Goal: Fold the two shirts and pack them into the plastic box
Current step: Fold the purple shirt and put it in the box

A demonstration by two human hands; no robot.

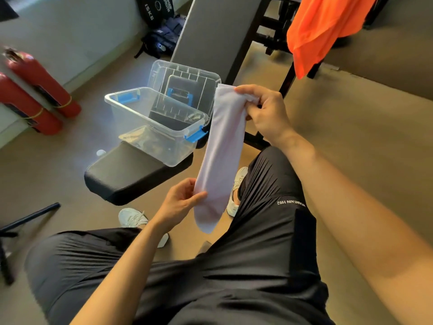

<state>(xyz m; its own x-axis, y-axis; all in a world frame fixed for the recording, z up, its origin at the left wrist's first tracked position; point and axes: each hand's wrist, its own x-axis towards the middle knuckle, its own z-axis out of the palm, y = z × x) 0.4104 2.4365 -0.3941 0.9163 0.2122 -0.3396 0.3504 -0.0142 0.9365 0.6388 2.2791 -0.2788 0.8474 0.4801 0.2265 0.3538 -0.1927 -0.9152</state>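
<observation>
Gripping the upper end of the pale shirt [222,148] in my right hand [262,113], fingers curled round the bunched cloth, I pinched its lower part between the thumb and fingers of my left hand [180,202]. The shirt hung between my hands as a long narrow strip, slanting from far to near, with its loose tail dangling below my left hand over my lap.

Just left of the strip the plastic box [140,127] stood open on the black padded tabletop [121,174]. Its lid [185,76] was propped up on edge behind it, on the far side. As far as the clear walls let me tell, nothing lay inside. The orange shirt [323,26] was draped over a dark frame at the far right, well apart from the box and not folded. Two red fire extinguishers [35,90] lay on the floor at the left, and a dark backpack [161,41] sat by the far wall.

I judged that I was midway through folding the first shirt: the lengthwise folds looked done, the crosswise one not. The next move called for bringing the two ends together, so the strip became a packet short enough for the box. The cloth looked thin and slippery, so I would have to keep the layers pinched while doubling it over. After that it could go into the box, and the orange shirt would need the same.
</observation>
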